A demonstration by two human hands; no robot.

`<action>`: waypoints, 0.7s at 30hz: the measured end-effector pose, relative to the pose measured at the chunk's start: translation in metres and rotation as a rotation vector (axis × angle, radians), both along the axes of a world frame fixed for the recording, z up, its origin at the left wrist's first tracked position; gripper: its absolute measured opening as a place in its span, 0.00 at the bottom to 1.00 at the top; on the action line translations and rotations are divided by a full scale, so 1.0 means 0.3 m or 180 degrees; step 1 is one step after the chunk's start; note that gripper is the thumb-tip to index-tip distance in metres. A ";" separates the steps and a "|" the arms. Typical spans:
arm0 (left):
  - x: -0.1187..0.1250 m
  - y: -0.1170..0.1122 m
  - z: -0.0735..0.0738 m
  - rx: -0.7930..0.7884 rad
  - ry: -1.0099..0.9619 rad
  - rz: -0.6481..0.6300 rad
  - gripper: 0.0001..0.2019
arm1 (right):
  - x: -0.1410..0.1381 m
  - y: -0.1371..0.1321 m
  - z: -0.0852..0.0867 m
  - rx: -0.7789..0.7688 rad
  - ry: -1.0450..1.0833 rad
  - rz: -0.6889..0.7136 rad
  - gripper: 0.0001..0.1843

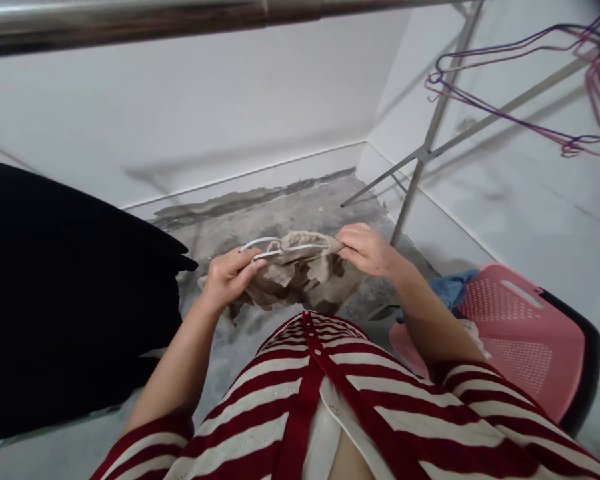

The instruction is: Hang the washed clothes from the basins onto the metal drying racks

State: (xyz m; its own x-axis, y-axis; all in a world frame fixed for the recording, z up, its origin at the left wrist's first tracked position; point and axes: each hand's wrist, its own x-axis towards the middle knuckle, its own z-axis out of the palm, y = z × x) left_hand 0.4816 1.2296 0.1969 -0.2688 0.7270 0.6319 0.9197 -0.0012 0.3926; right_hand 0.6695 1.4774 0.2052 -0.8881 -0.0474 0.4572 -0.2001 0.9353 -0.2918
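Observation:
My left hand (230, 277) grips one arm of a white plastic clothes hanger (260, 243). A crumpled beige garment (300, 280) hangs from the hanger and droops over the concrete floor. My right hand (367, 250) pinches the garment's upper edge at the far end of the hanger, and that end of the hanger is hidden inside the cloth. My red-and-white striped sleeves and top fill the bottom of the view.
A pink plastic laundry basket (525, 333) with blue cloth (453, 287) sits to the right. A metal drying rack (420, 157) holds several coloured hangers (525, 87). Dark hanging cloth (70, 280) fills the left. A steel rail (130, 20) crosses overhead.

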 end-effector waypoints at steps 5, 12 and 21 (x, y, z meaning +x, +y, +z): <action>-0.060 -0.040 -0.022 0.0028 -0.0245 0.0023 0.16 | 0.003 0.017 0.037 -0.0424 0.0276 -0.0005 0.07; -0.181 -0.207 -0.134 0.0046 -0.2511 0.0901 0.19 | 0.086 0.123 0.033 -0.1435 0.0879 -0.0659 0.02; -0.289 -0.273 -0.224 0.0667 -0.2971 0.1678 0.13 | 0.074 0.077 -0.005 -0.1741 0.0284 -0.1620 0.10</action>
